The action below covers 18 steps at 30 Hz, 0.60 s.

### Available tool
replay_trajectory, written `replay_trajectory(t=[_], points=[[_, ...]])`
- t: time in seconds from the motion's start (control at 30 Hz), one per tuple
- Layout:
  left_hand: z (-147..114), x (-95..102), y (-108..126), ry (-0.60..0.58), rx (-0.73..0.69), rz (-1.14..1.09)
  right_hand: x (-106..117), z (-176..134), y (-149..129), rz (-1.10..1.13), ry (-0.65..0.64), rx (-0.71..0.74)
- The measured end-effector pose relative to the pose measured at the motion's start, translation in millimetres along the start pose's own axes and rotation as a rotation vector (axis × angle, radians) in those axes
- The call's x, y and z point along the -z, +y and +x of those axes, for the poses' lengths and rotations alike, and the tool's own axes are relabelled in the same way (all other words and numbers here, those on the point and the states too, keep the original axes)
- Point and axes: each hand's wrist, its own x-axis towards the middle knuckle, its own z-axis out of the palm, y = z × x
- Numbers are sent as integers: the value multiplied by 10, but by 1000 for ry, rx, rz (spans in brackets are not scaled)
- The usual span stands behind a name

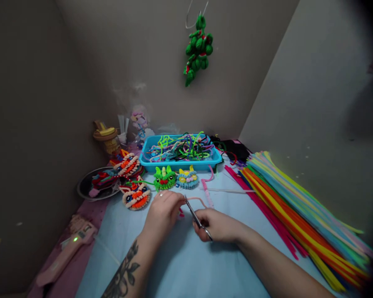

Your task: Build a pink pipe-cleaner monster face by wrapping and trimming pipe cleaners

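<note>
Silver scissors (192, 213) sit clamped in my right grip (217, 225); my left grip (165, 209) pinches a peach chenille stem (200, 199); bundled stems (295, 207) line the counter's right edge (301, 269).

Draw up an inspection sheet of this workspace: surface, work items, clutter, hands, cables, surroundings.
Surface: pale blue sheet over a purplish cover.
Work items: scissors beside a peach fuzzy stem.
Clutter: blue tray of loose stems, green fuzzy face, stem bundle, pink handheld tool.
Hands: left hand appears to pinch the peach fuzzy stem; right hand holds the scissors.
Cables: nothing seen clearly.
Surroundings: grey walls, green hanging ornament.
</note>
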Motion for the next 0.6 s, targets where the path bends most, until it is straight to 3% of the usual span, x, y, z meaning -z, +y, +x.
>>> replay_trajectory(t=[0.27,0.6], points=[[-4,9,-21,12,120,-101,-2,-9,-50,-11,48,-18],[6,1,-40,42,165,-151,-28,-5,-10,195,29,43]])
